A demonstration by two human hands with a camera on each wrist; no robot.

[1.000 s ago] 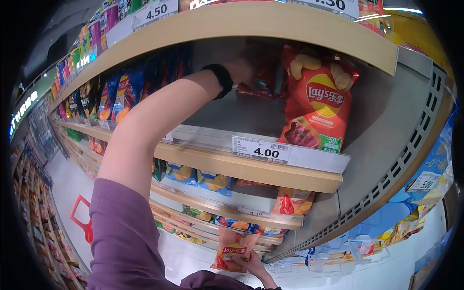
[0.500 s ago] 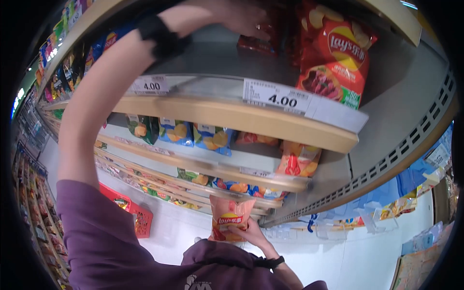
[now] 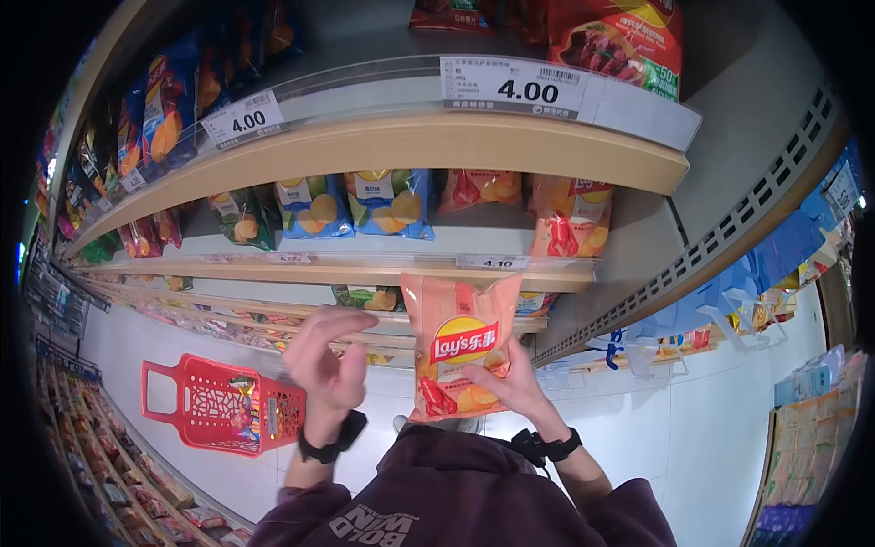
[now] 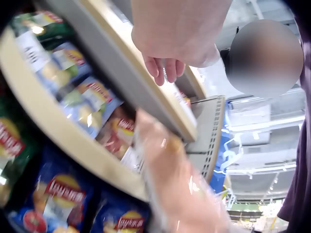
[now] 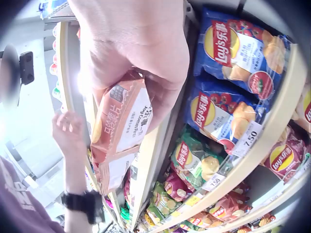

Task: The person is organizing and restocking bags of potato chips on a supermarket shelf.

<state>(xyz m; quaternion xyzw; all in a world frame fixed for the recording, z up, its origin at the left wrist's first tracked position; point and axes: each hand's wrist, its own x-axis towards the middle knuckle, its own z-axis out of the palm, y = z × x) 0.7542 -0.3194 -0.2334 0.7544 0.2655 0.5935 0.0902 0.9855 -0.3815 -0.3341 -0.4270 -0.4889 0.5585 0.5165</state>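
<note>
A pink Lay's bag [image 3: 463, 351] is held upright before the body, its front facing up to the head view. My right hand [image 3: 515, 378] grips its right edge, thumb across the front; in the right wrist view that hand [image 5: 136, 48] pinches the bag [image 5: 119, 131]. Just left of the bag, not touching it, my left hand [image 3: 330, 360] is empty with loosely bent fingers. The left wrist view has this hand [image 4: 180, 36] above the blurred bag [image 4: 177, 182].
Shelves [image 3: 392, 150] of chip bags curve across the front, with a red Lay's bag [image 3: 620, 41] at the upper right. A red basket [image 3: 219, 401] holding some packets stands on the floor at left. Blue and clear racks [image 3: 720, 314] are at right.
My left hand has come out of the upper shelf, empty, and down beside the pink bag. My right hand has lifted that bag higher. The view has tilted down, bringing the basket fully into sight.
</note>
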